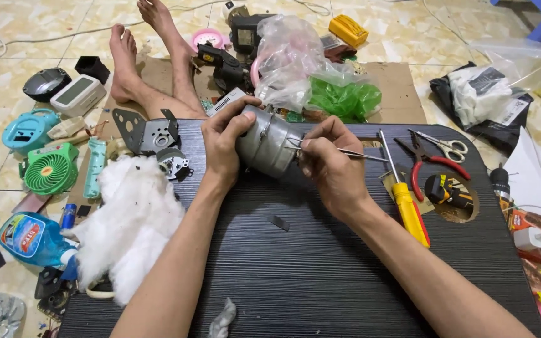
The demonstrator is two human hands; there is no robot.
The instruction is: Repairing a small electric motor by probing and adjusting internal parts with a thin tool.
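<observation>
My left hand (223, 147) grips a grey cylindrical metal motor housing (270, 145) from its left end, holding it just above the black wood-grain lap table (320, 269). My right hand (330, 166) pinches thin metal tweezers (361, 154), their tips at the housing's right side. The far end of the housing is hidden behind my left fingers.
A yellow-handled screwdriver (405, 203), red-handled pliers (430, 164) and scissors (447, 148) lie at the right of the table. White stuffing (129, 222), a metal bracket (145, 131) and a small green fan (50, 169) sit left. Plastic bags (302, 69) and bare feet (139, 56) lie beyond.
</observation>
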